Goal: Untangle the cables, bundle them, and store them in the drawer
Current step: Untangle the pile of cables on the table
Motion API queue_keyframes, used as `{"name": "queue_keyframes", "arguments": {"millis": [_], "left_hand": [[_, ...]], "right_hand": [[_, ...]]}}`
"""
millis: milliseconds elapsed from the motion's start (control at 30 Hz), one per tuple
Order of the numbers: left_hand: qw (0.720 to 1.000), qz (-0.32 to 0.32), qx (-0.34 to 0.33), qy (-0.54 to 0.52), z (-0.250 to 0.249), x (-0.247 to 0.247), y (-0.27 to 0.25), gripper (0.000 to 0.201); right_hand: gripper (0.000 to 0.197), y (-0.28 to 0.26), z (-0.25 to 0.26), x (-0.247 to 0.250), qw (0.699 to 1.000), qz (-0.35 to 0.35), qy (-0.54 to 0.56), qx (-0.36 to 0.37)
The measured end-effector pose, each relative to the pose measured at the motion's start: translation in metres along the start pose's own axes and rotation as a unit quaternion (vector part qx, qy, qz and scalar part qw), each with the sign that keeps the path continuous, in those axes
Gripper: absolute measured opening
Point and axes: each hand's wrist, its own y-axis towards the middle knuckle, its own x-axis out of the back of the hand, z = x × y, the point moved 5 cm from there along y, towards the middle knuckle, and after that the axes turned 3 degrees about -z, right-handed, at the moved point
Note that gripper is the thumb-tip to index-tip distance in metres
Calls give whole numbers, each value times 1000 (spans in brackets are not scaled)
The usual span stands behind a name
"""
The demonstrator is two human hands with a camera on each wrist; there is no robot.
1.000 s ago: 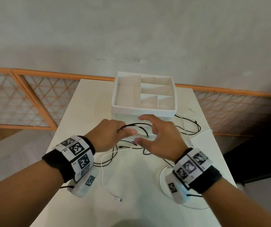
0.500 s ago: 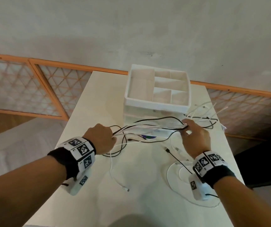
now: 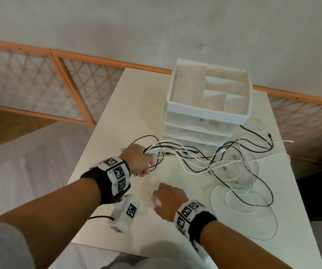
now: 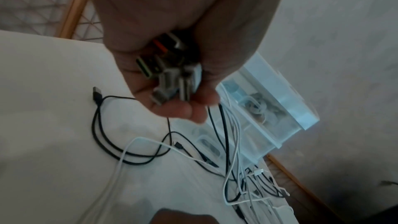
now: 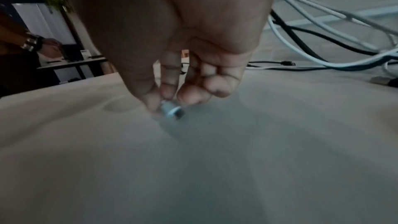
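Left hand is clamped in a fist around a fistful of plug ends, USB heads bunched together in the palm, with the black and white cables streaming out of it to the right. Down by the near edge, the right hand has thumb and forefinger pinched on a small white connector, right at the surface of the table (whose cable it belongs to, the wrist view does not show).

So this reads as the gathering step: ends collected one by one into the left fist, tangle not yet cleared. Beyond the fist the strands cross and loop over each other in front of the drawer unit, then sprawl in wide coils toward the right side of the table. The drawers look closed, so nothing from this bundle is stored yet.

Next, I'd judge, that white connector needs lifting up to join the others in the left fist. Then comes a steady draw along the lengths, with care that the crossed loops near the unit do not cinch tight.
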Motion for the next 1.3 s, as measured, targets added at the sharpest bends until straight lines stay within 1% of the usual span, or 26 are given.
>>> {"name": "queue_keyframes", "arguments": {"millis": [67,133,167,233,300,333,400,433,533,567,633,667,700,767,800,833,867,900,933,967,1000,1033,1133,1233,1267,1300], "left_hand": [[999,13,-39,-18,-5,-2,-3,22],[997,34,-72,-18,-10,-4,-5,19],[995,52,-80,-21,-11,-7,-6,16],[991,85,-98,-14,-12,-12,-9,17],[990,99,-105,4,-12,-13,-8,24],[990,96,-102,5,-12,-12,-7,26],[992,81,-98,-12,-16,-8,-3,26],[992,74,-103,-20,-20,-6,-1,26],[991,45,-127,-24,-35,-1,5,24],[990,39,-132,-24,-41,-1,6,24],[989,33,-143,-37,-53,-2,7,23],[987,33,-151,-50,-62,-2,6,23],[984,33,-158,-70,-71,-2,3,24],[979,37,-172,-106,-92,-3,-3,24],[976,39,-182,-112,-103,-4,-7,24],[974,42,-194,-110,-115,-6,-11,24],[972,46,-208,-103,-126,-10,-15,24],[970,53,-220,-93,-138,-15,-19,24],[968,62,-230,-83,-148,-20,-22,23],[966,72,-239,-73,-156,-25,-24,23],[964,78,-246,-66,-161,-28,-26,23],[963,79,-250,-62,-162,-29,-25,23],[967,84,-238,-41,-149,-27,-18,23],[974,110,-195,-37,-111,-31,-4,24],[977,110,-179,-44,-97,-33,2,24],[980,102,-166,-48,-83,-33,9,24]], "right_hand": [[27,0,-1,1,1000,-5,-18,3],[25,-6,-2,17,999,-35,23,13],[24,-12,-2,35,995,-68,69,28],[22,-31,-8,82,972,-161,161,63],[24,-57,-28,143,934,-273,222,58],[23,-71,-44,172,914,-322,243,38],[18,-99,-86,221,870,-418,262,-28],[18,-114,-110,238,840,-467,269,-66],[22,-152,-173,260,737,-585,283,-183],[24,-160,-189,259,716,-606,263,-225],[24,-172,-213,248,693,-615,228,-299],[25,-175,-221,241,688,-606,221,-332],[26,-175,-229,231,696,-580,217,-362],[34,-169,-228,215,736,-516,206,-387],[45,-163,-216,212,762,-501,208,-355],[57,-154,-194,211,790,-500,209,-287],[62,-144,-164,212,817,-500,203,-204],[60,-134,-133,211,844,-488,182,-123],[52,-123,-104,208,869,-468,149,-60],[36,-112,-85,204,888,-446,105,-31],[18,-105,-73,203,899,-431,75,-25],[9,-102,-71,205,900,-429,73,-24],[23,-115,-100,233,866,-480,132,-45],[34,-136,-152,267,801,-532,243,-129],[39,-140,-170,274,776,-546,278,-150],[44,-144,-184,279,759,-558,292,-167]]}}
